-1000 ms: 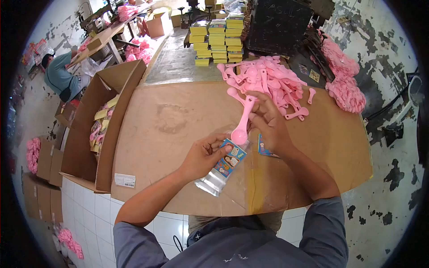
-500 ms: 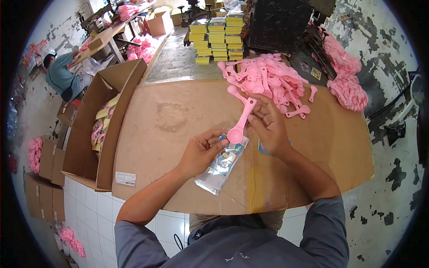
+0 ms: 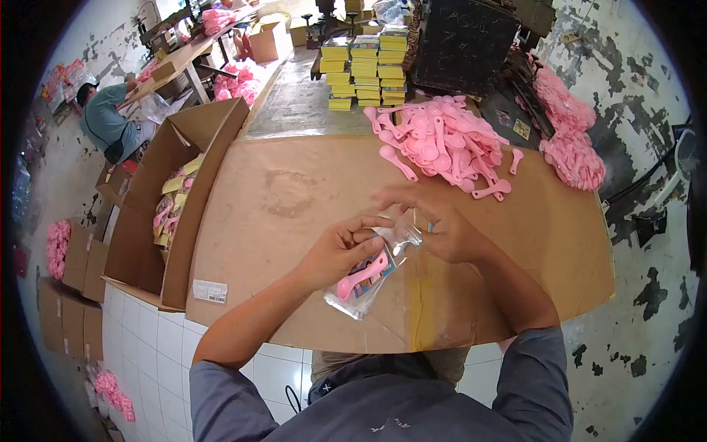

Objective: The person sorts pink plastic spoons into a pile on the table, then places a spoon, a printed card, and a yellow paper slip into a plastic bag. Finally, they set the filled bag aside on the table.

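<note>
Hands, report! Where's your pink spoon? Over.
Left hand pinching clear bag; right hand at its upper end. Pink spoon inside. Spoon pile beyond, not in the way.

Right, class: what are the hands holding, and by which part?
A clear plastic bag: the left hand grips it near its upper end; the right hand is at its flap.

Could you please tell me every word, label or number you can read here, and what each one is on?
Nothing reads with certainty.
Black box: faint handwritten capitals, perhaps "ASUL".
White label on the cardboard sheet: barcode and print, too small.
Blue printed card in the clear bag: partly covered and too small.
Grey shirt: small white marks, illegible.
</note>
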A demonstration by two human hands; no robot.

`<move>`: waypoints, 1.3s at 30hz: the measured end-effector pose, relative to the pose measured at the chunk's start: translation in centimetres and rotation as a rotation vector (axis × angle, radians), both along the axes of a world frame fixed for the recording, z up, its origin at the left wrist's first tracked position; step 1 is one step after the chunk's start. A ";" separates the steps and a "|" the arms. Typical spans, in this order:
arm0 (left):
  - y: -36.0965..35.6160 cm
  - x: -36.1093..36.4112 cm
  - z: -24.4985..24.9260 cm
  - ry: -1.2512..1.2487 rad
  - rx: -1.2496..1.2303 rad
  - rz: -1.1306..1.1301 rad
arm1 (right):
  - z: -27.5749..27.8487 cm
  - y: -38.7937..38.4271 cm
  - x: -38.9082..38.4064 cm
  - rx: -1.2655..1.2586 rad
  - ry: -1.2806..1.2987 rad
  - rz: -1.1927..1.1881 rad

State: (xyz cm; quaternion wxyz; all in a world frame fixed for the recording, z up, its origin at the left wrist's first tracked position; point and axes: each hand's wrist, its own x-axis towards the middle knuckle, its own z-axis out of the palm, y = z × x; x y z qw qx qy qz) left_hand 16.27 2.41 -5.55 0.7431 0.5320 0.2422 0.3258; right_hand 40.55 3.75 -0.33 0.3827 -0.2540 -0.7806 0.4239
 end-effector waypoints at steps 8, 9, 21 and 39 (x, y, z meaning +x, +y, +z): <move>-1.0 0.4 1.4 0.007 0.517 0.231 | 7.9 -1.8 -0.1 0.582 -0.365 -0.054; -0.9 0.0 1.8 0.027 0.567 0.185 | 8.2 -1.9 0.0 0.649 -0.472 -0.085; -2.6 1.2 3.0 0.147 0.483 0.367 | 6.1 -2.2 -0.9 0.265 -0.250 -0.290; -3.3 0.8 3.4 0.549 0.701 0.415 | 2.5 -1.9 -3.7 1.187 -0.621 -0.403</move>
